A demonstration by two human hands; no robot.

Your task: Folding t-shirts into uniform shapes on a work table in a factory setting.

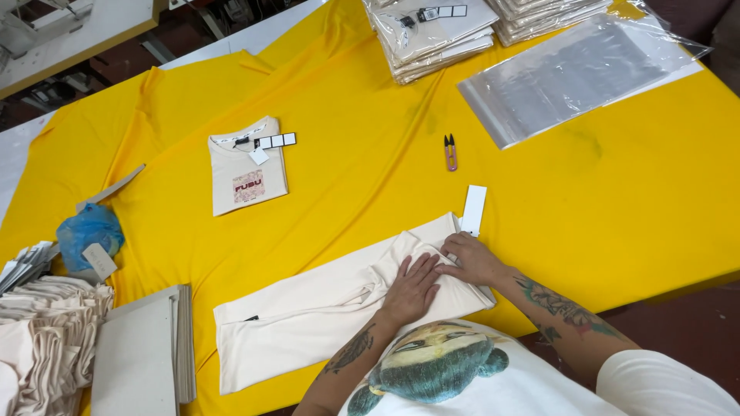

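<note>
Two hands press a cream T-shirt flat near the desk's front edge.

The left hand (411, 289) lies palm-down, fingers spread, grasping nothing, on the folded cream T-shirt (339, 308); the right hand (472, 260), just beside it, rests its fingertips on the shirt's right end, grip released too. A white card (473, 209) lies at that end. Farther in are red thread snips (450, 152) and a folded printed T-shirt (247, 176) with a tag strip. Clear plastic bags (574, 73) and stacks of bagged shirts (432, 35) sit toward the far right corner. Grey cardboard sheets (146, 354) and a blue bag (89, 231) occupy the left edge of the yellow-covered desk (617, 200).
</note>
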